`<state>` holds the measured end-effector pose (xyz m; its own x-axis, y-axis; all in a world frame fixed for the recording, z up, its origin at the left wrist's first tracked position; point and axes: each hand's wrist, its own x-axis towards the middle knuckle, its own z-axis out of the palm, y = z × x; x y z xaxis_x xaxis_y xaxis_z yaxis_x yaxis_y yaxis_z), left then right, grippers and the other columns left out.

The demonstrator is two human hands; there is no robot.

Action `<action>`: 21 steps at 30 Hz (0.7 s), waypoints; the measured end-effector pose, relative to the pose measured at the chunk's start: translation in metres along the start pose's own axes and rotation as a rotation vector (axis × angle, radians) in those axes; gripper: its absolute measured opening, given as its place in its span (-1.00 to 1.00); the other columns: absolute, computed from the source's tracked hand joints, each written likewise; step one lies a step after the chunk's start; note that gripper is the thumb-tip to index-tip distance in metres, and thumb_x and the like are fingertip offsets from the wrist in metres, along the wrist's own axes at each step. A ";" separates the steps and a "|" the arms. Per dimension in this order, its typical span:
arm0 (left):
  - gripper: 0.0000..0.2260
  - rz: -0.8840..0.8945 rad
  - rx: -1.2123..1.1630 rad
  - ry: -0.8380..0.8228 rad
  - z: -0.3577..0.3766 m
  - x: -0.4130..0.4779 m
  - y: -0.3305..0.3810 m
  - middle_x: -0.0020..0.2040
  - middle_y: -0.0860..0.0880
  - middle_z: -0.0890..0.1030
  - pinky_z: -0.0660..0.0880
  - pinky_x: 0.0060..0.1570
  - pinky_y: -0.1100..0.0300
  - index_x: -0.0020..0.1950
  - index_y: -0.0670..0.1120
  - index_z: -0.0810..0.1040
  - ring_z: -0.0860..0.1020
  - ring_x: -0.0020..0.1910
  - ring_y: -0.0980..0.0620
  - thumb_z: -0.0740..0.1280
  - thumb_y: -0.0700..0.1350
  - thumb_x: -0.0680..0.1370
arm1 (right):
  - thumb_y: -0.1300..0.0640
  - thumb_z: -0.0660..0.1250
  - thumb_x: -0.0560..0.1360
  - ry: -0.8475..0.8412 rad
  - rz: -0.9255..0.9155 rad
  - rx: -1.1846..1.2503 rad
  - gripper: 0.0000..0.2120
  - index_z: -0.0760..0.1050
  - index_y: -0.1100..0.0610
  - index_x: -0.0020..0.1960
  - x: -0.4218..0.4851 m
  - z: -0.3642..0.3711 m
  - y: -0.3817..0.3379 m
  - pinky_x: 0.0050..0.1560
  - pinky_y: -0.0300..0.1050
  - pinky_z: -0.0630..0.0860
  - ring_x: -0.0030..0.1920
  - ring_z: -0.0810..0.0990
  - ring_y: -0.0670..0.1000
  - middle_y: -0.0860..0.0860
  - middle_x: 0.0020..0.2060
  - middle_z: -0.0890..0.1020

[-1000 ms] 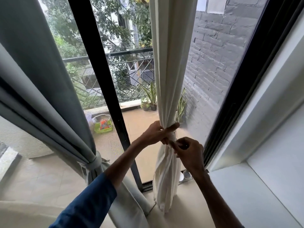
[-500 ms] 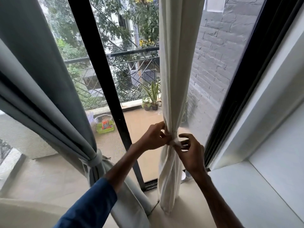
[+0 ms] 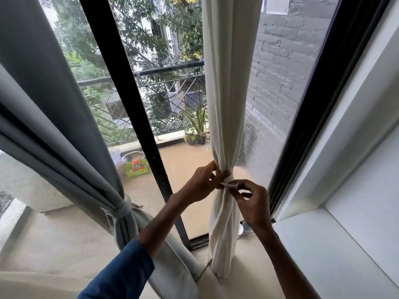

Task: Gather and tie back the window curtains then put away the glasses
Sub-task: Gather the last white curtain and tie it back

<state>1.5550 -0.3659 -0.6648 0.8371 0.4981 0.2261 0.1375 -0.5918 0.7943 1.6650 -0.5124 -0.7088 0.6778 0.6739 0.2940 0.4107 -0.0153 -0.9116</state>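
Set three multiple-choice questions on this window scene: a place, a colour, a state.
1. Where do the potted plants stand? A) on the balcony B) on the indoor sill C) on a shelf
2. What colour is the curtain being tied? A) blue B) grey C) cream
3. How is the grey curtain? A) hanging loose B) tied back C) taken down
Answers: 1A, they stand outside by the railing; 2C, the left hand grips the cream curtain, the right hand pinches its tie; 3B, a band cinches it.

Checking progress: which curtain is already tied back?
The grey curtain on the left: a band cinches it. The cream curtain is gripped by the left hand while the right hand pinches its tie.
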 end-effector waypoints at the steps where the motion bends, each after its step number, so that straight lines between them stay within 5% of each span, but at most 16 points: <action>1: -0.67 -0.011 -0.011 -0.003 0.000 0.000 0.000 -0.01 -0.13 0.65 0.65 -0.19 0.08 0.21 -0.21 0.47 0.70 -0.21 0.05 0.23 0.04 0.64 | 0.20 0.54 0.47 -0.007 -0.010 0.013 -0.89 0.71 0.06 -0.03 0.000 0.000 -0.002 -0.11 -0.01 0.67 -0.12 0.70 -0.12 -0.16 -0.14 0.74; 15: -0.71 -0.121 -0.119 -0.027 -0.002 0.000 0.000 0.03 -0.15 0.66 0.67 -0.15 0.01 0.24 -0.12 0.54 0.71 -0.18 -0.06 0.14 0.00 0.69 | 0.32 0.51 0.47 -0.021 -0.048 0.135 -0.84 0.69 0.14 0.02 0.023 -0.002 -0.013 -0.11 0.13 0.70 -0.12 0.75 0.00 -0.02 -0.09 0.74; 21: -0.71 -0.118 -0.148 -0.022 -0.004 -0.003 0.001 0.06 -0.12 0.66 0.67 -0.14 -0.01 0.27 -0.07 0.56 0.71 -0.14 -0.06 0.15 0.02 0.69 | 0.14 0.60 0.40 -0.015 -0.031 0.112 -0.85 0.72 0.11 -0.05 0.030 0.000 -0.018 -0.19 0.05 0.70 -0.18 0.74 -0.05 -0.07 -0.22 0.75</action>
<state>1.5508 -0.3653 -0.6620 0.8312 0.5439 0.1151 0.1575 -0.4289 0.8895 1.6783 -0.4920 -0.6834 0.6559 0.6841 0.3190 0.3603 0.0877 -0.9287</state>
